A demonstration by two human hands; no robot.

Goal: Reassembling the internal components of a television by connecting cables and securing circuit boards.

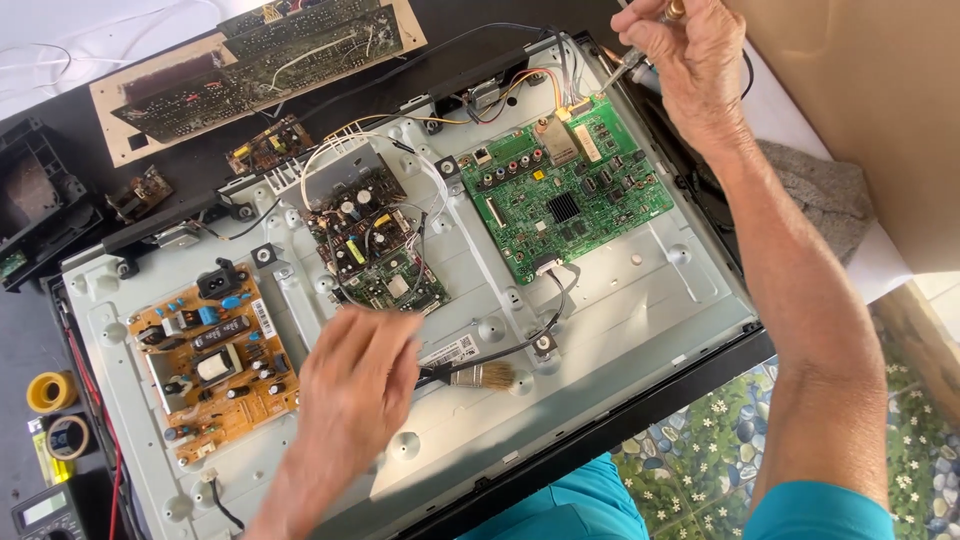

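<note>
Grey pressed-steel back panel (640, 330) of an opened flat television lies on a dark work table and carries three circuit boards: an orange-brown power board (210, 355) near its left edge, a small dark board (375, 245) in the middle, and a green main board (570, 195) toward the far right corner.

A small paintbrush with a black handle and pale bristles (480, 375) is the thing in the left hand (355, 385), near the front middle of the panel. It looks light, stiff in the handle and soft at the tip, so it should be gripped on the handle, away from the bristles. The left hand is blurred; its fingers appear curled round the handle's end, bristles touching the steel.

The right hand (690, 60) sits at the far right corner of the green board, fingers pinched together on a slim metal-tipped tool (622, 68) whose point rests beside a connector. The board itself seems thin, rigid and fragile, best held by its edges.

Tape rolls (52, 392) lie at the table's left edge.
</note>
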